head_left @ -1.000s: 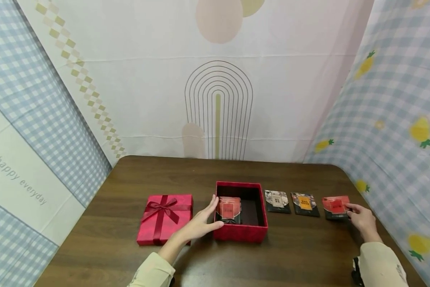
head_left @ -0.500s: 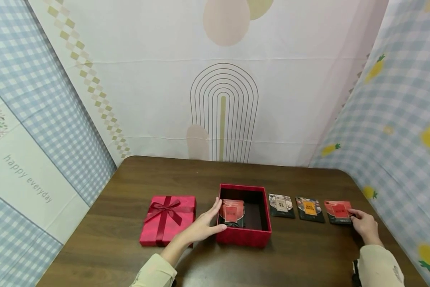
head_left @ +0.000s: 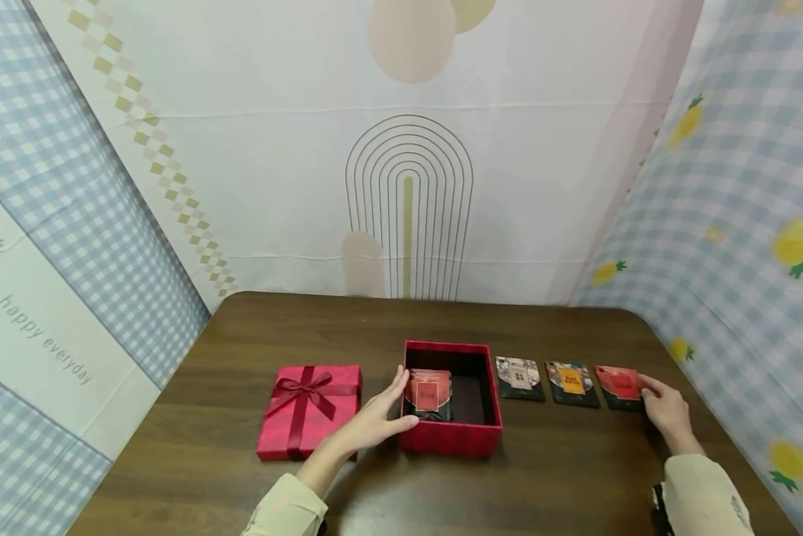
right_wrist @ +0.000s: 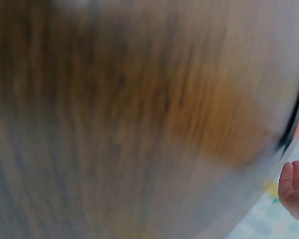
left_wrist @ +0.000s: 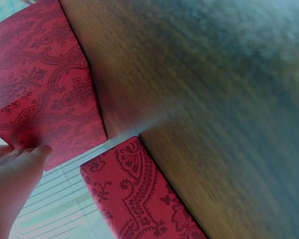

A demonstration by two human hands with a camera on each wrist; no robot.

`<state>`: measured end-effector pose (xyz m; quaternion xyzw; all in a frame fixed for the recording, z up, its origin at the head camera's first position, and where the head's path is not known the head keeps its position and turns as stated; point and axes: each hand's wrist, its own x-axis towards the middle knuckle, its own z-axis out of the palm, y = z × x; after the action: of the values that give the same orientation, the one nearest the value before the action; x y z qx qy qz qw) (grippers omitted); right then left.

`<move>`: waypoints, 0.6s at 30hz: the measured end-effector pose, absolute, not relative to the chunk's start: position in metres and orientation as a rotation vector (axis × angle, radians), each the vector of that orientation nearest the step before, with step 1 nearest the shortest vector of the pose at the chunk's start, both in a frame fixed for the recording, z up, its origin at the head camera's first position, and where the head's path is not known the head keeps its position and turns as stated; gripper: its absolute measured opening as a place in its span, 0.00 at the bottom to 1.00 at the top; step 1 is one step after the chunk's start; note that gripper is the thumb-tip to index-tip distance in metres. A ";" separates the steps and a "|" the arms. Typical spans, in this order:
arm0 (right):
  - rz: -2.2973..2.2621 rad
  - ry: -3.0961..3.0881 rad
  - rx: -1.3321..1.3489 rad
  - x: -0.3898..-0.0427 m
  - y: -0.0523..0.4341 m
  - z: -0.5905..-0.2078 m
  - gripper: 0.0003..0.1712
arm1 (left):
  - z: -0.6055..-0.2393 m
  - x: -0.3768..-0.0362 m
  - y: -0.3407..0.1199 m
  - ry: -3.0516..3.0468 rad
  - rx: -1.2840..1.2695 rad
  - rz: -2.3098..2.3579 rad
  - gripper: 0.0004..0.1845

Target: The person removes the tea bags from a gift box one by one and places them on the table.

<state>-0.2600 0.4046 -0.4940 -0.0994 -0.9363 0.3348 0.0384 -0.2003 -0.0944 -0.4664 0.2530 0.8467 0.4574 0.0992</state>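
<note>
Two hands work on the bench [head_left: 374, 327]: the left hand [head_left: 374, 418], relaxed, steadies the red box [head_left: 451, 435], while the right hand [head_left: 665, 409] fingertips touch the flat red packet [head_left: 617, 385], long axis pointing away.

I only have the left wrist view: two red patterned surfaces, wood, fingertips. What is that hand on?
Observer: The left hand rests against the left wall of an open red box.
Reviewer: Anything in the box?
Observer: One packet with a red label, at its left side.
Reviewer: And the other red surface?
Observer: The lid, bow up, flat on the table left of the box.
Reviewer: Where is the right hand?
Observer: The right hand touches the rightmost packet of three in a row right of the box.
</note>
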 end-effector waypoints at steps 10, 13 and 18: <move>1.032 -2.799 0.008 -0.259 0.354 -0.479 0.24 | -0.467 -0.200 -0.095 2.501 0.750 1.371 0.43; 1.073 -2.811 0.083 -0.259 0.341 -0.476 0.25 | -0.467 -0.200 -0.095 2.499 0.751 1.373 0.43; 1.162 -2.819 0.149 -0.259 0.321 -0.469 0.26 | -0.466 -0.201 -0.094 2.497 0.751 1.377 0.42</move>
<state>-0.2591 0.3206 -0.4694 0.0488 -0.9225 0.3802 0.0445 -0.2006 -0.0942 -0.4662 0.2536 0.8429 0.4648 0.0961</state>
